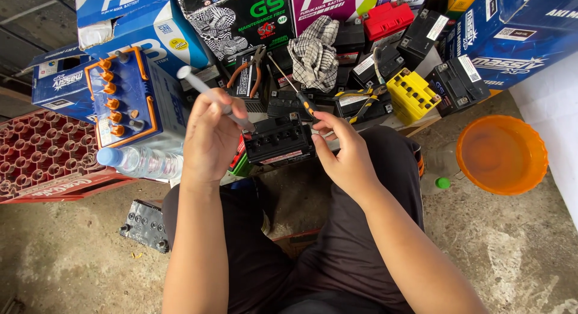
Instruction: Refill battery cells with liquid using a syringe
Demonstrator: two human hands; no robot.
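Note:
My left hand (211, 139) is closed around a thin grey-white tube or syringe-like tool (208, 94), its lower end angled down at a small black battery (278, 140) in front of my knees. My right hand (343, 154) rests fingers on the battery's right edge and pinches a screwdriver with a black and orange handle (304, 100), whose shaft points up and left. The battery's top shows a row of cell openings.
A blue battery with orange caps (129, 97) and a plastic water bottle (141, 160) lie left. Red crate (45, 157) far left. Pliers (250, 73), checked cloth (314, 52), yellow battery (412, 96), several black batteries and boxes behind. Orange basin (501, 154) right.

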